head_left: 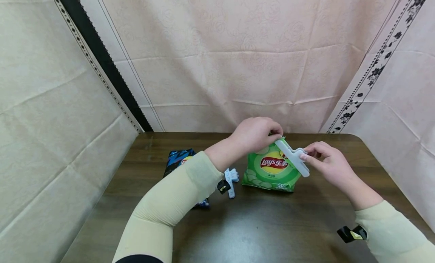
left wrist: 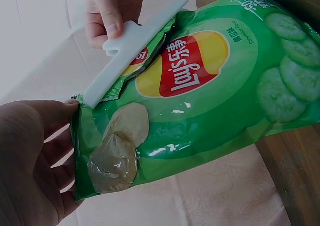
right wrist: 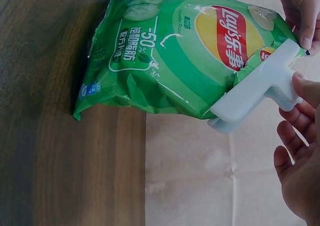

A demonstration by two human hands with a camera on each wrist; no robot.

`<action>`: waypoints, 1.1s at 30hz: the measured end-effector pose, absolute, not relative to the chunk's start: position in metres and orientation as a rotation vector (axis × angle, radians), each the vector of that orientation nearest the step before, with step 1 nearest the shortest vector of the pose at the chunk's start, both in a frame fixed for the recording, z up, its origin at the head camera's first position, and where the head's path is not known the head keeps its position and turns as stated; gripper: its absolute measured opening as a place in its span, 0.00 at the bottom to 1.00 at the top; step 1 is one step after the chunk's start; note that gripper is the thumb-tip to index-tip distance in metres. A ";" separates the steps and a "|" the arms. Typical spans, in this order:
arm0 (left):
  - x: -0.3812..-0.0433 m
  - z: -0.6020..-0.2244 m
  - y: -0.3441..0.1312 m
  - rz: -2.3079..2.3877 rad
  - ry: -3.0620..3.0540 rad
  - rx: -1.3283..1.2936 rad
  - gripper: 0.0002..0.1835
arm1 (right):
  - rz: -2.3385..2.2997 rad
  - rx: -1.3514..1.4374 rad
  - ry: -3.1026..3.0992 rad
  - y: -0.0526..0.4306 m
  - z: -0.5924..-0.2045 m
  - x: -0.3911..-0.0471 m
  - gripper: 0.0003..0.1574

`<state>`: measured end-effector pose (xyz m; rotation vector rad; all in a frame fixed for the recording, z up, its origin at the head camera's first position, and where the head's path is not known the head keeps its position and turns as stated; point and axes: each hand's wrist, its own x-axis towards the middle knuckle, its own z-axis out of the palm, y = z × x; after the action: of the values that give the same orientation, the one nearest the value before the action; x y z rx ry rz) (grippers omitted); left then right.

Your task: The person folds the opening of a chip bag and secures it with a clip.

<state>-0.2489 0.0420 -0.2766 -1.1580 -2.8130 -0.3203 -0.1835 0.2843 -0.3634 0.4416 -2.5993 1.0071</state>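
Observation:
A green Lay's chip bag [head_left: 268,168] stands tilted on the table, its top edge folded over. Across that fold lies a white bag clip [head_left: 293,157], also plain in the right wrist view. My right hand [head_left: 326,163] pinches the clip's handle between thumb and fingers. At the bag's upper corner, my left hand [head_left: 255,134] grips the edge; in the left wrist view the thumb [left wrist: 62,108] presses near one end of the clip, with the other fingers behind the bag.
Left of the green bag, a second white clip [head_left: 231,181] lies on the wooden table [head_left: 238,232]. A dark blue chip bag [head_left: 176,159] is farther left, partly hidden by my left forearm. Pale cloth [head_left: 217,66] hangs behind the table and on both sides.

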 end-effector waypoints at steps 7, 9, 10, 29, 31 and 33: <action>-0.247 -0.275 0.042 -0.321 -2.820 -1.154 0.11 | 1.008 0.428 -2.615 0.283 -0.364 -0.185 0.06; -0.247 -0.274 0.042 -0.321 -2.821 -1.152 0.11 | 1.009 0.430 -2.618 0.283 -0.364 -0.186 0.06; -0.246 -0.274 0.042 -0.323 -2.823 -1.152 0.11 | 1.012 0.431 -2.619 0.283 -0.364 -0.186 0.07; -0.246 -0.274 0.043 -0.328 -2.821 -1.157 0.10 | 1.033 0.424 -2.613 0.280 -0.364 -0.184 0.07; -0.246 -0.274 0.043 -0.327 -2.818 -1.157 0.09 | 1.043 0.425 -2.625 0.281 -0.365 -0.184 0.09; -0.246 -0.274 0.043 -0.330 -2.813 -1.160 0.09 | 1.059 0.424 -2.635 0.281 -0.365 -0.184 0.10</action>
<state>-0.2462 0.0428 -0.2735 -1.1602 -2.8131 -0.3302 -0.1844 0.2807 -0.3648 0.4239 -2.6348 1.0592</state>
